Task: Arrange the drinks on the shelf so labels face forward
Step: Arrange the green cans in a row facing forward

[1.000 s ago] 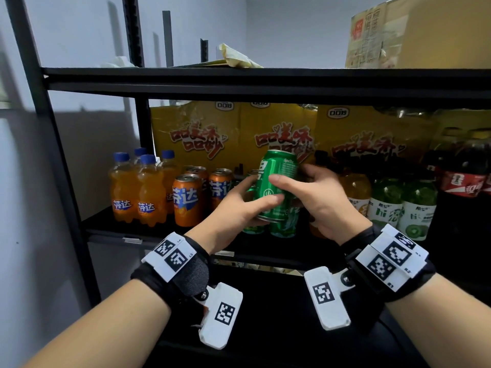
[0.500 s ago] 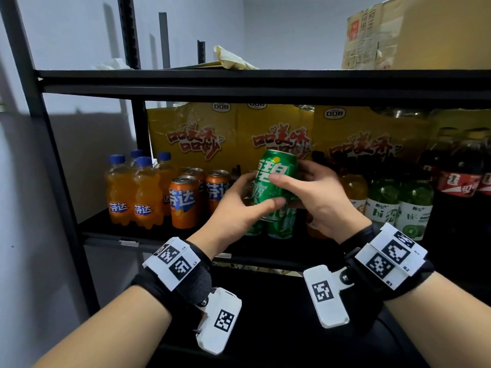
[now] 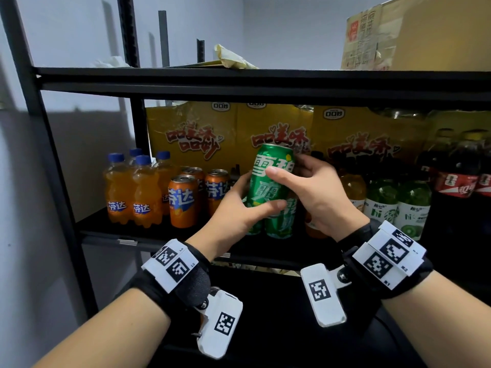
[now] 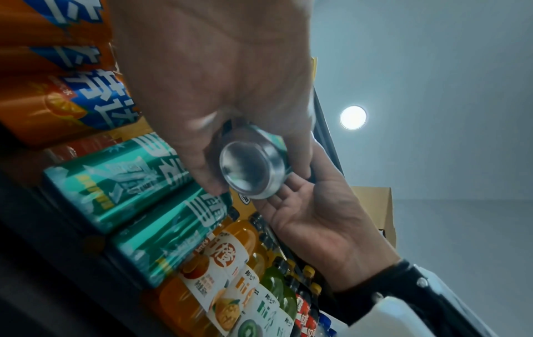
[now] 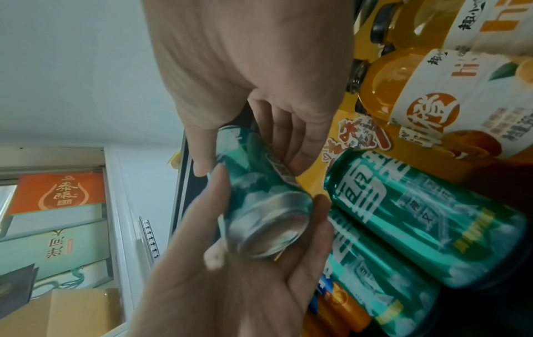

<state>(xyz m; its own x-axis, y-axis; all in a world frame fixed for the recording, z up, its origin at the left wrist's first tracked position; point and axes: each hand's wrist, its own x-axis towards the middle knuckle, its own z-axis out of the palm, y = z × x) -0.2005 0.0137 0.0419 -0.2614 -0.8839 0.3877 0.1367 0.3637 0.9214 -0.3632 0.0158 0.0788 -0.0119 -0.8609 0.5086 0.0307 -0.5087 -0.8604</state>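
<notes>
The green Sprite can [image 3: 271, 179] is held up in the air in front of the middle shelf [image 3: 170, 239], tilted a little to the right, with its white label characters turned toward the camera. The left hand [image 3: 239, 211] grasps its lower part, thumb across the front and fingers curled round the far side; in the left wrist view the can's silver base [image 4: 251, 168] shows between the fingers. The right hand [image 3: 316, 192] grasps the upper part, thumb on the front over the label and fingers wrapped behind. Just below and behind the held can, two more green cans [image 3: 279, 221] stand on the shelf. To their left stand three orange Fanta cans [image 3: 183, 200] and, further left, four orange Fanta bottles [image 3: 132, 192] with blue caps. To the right stand an orange juice bottle [image 3: 353, 187], green kiwi drink bottles [image 3: 398, 205] and cola bottles [image 3: 457, 173]. Yellow cartons [image 3: 191, 134] line the back of the shelf.
</notes>
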